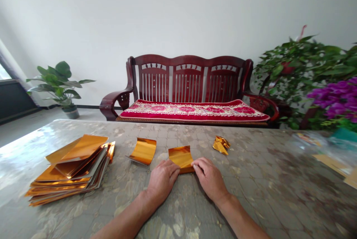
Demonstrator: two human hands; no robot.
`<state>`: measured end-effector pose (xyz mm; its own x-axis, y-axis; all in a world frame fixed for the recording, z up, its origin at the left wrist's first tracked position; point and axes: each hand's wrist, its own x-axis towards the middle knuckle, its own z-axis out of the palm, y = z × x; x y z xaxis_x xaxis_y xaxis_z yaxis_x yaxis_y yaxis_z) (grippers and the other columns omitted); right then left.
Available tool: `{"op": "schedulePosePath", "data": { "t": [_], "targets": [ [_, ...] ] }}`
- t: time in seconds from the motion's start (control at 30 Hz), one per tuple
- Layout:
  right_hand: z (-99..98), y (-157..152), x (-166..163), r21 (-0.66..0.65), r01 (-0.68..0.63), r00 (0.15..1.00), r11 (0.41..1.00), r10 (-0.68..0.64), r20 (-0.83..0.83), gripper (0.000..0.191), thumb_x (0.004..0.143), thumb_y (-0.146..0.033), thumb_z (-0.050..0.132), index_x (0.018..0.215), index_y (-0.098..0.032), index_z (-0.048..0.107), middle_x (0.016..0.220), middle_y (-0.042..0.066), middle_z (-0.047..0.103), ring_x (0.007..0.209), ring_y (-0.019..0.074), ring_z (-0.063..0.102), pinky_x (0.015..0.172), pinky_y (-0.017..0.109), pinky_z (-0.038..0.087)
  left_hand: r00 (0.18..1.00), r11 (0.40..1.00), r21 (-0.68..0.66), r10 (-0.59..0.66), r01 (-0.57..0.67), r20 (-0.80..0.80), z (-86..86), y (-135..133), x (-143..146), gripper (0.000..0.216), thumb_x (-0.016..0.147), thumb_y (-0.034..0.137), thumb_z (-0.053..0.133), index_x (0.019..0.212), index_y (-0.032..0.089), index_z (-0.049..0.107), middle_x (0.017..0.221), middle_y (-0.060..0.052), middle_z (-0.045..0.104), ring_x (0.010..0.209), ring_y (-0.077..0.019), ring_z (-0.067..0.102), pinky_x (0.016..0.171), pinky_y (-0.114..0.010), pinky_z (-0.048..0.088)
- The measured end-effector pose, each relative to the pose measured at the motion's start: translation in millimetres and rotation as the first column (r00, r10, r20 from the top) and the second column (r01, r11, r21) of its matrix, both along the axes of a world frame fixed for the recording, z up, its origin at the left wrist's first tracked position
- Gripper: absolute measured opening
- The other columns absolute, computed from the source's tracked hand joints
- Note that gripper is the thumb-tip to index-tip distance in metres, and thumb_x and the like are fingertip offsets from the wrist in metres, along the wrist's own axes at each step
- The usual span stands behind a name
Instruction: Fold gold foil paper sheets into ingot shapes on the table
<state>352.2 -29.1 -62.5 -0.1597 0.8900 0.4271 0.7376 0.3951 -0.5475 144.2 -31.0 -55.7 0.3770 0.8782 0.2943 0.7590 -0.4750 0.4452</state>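
Observation:
A sheet of gold foil paper (180, 156) lies on the table between my hands, its near edge turned up in a narrow fold. My left hand (164, 175) pinches the near left corner, fingers closed and pressed together. At the near right corner my right hand (208, 177) grips the same sheet between thumb and fingers. To the left rests a single curled gold sheet (143, 151). A crumpled or folded gold piece (221, 145) sits beyond my right hand. Farther left stands an uneven stack of gold foil paper (75, 168).
The table (178, 209) has a patterned grey-brown cover. Plastic packaging (315, 140) and tan paper pieces (330, 164) lie at its right side. Behind it is a dark red wooden bench (188, 79) with a floral cushion (195, 109). A potted plant (63, 83) and purple flowers (337, 97) flank it.

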Motion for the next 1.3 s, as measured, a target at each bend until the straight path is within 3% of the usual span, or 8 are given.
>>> {"op": "schedulePosePath", "data": {
  "t": [0.33,0.57,0.77,0.97,1.3],
  "targets": [
    [1.9,-5.0,0.0,0.037,0.034,0.998,0.999,-0.036,0.056,0.023,0.095,-0.023,0.044,0.085,-0.023,0.065,0.089,0.003,0.068,0.089,0.0199,0.062,0.081,0.031,0.045,0.996,1.0,-0.001,0.007,-0.007,0.089,-0.3,1.4,0.6,0.023,0.097,0.027,0.05,0.097,0.025,0.073,0.095,-0.003,0.07,0.093,-0.019,0.062,0.084,-0.028,0.045],
    [2.2,-4.9,-0.5,0.014,0.045,0.995,0.999,-0.046,0.092,0.021,0.093,-0.024,0.046,0.083,-0.023,0.065,0.086,0.003,0.067,0.088,0.0195,0.061,0.078,0.029,0.044,0.983,0.997,-0.049,0.062,-0.054,0.173,1.8,1.7,-0.7,0.022,0.094,0.028,0.052,0.083,0.022,0.07,0.088,-0.003,0.068,0.086,-0.0171,0.064,0.077,-0.025,0.045],
    [3.8,-1.9,-0.6,-0.04,0.054,0.996,0.998,-0.051,0.076,0.023,0.091,-0.025,0.046,0.08,-0.022,0.067,0.083,0.003,0.068,0.084,0.0191,0.061,0.074,0.029,0.044,0.986,0.986,-0.121,0.129,-0.116,0.108,0.0,10.2,0.4,0.024,0.092,0.029,0.053,0.081,0.022,0.073,0.085,-0.003,0.071,0.085,-0.0179,0.065,0.075,-0.026,0.042],
    [4.2,4.0,-0.4,-0.13,0.063,0.996,0.989,-0.055,0.066,0.023,0.09,-0.027,0.048,0.078,-0.023,0.068,0.084,0.002,0.071,0.083,0.019,0.064,0.072,0.028,0.043,0.973,0.936,-0.272,0.231,-0.224,-0.006,7.7,20.1,4.5,0.025,0.09,0.034,0.054,0.081,0.023,0.074,0.077,0.0,0.073,0.074,-0.0161,0.065,0.06,-0.024,0.033],
    [5.5,8.6,-3.4,-0.141,0.13,0.986,0.981,-0.112,0.127,0.024,0.091,-0.031,0.051,0.078,-0.024,0.07,0.085,0.001,0.072,0.075,0.016,0.064,0.062,0.025,0.037,0.964,0.929,-0.258,0.259,-0.264,-0.055,13.9,22.9,5.8,0.026,0.088,0.036,0.053,0.082,0.023,0.075,0.078,-0.002,0.073,0.075,-0.0169,0.065,0.061,-0.024,0.033]
  ]
}}
